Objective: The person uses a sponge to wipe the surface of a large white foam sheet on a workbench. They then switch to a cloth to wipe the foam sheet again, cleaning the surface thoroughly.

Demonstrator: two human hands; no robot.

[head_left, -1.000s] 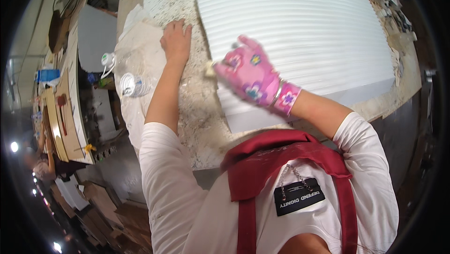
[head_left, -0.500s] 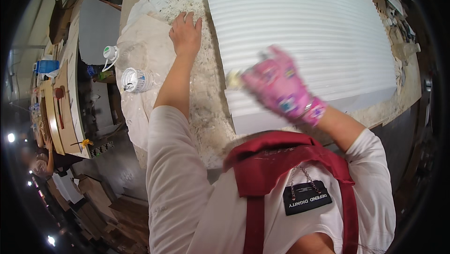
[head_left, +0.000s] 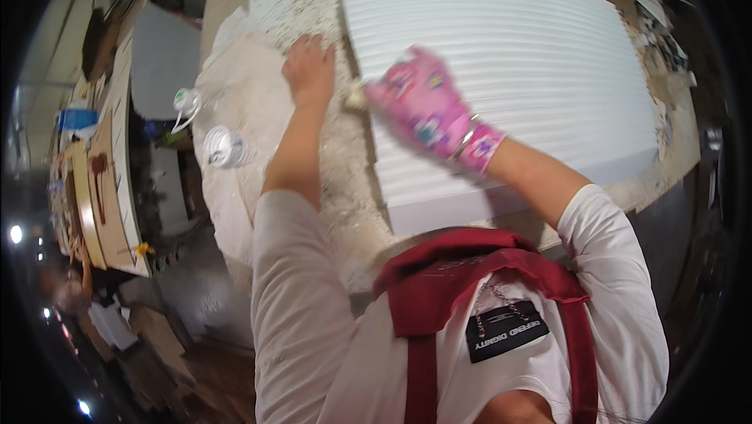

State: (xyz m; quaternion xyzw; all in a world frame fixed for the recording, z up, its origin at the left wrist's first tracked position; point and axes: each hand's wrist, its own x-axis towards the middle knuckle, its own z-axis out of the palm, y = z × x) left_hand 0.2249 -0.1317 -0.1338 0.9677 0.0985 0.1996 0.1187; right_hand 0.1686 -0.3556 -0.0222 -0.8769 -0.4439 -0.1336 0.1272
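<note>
My right hand (head_left: 415, 103), in a pink flowered glove, is closed on a small pale yellow tuft (head_left: 356, 97). Blur and the glove hide what kind of thing it is. It sticks out past the left edge of a broad white stack of ridged, strip-like layers (head_left: 501, 56). My bare left hand (head_left: 309, 68) rests with fingers stretched out on the spattered table (head_left: 345, 197), left of the stack. An opened clear plastic tub (head_left: 223, 147) with white stuff inside lies left of my left forearm, beside a clear bottle with a white handled cap (head_left: 186, 101).
A pale crumpled sheet (head_left: 239, 64) lies under the tub and bottle. Scraps and debris (head_left: 666, 56) line the stack's right side. Farther left stands another workbench (head_left: 102, 181) with a dark red tool; a person (head_left: 70, 283) is at its near end.
My right hand has swept left and away from me, carrying the pale tuft over the stack's left edge. My left hand stays on the table. The whole view has shifted slightly.
</note>
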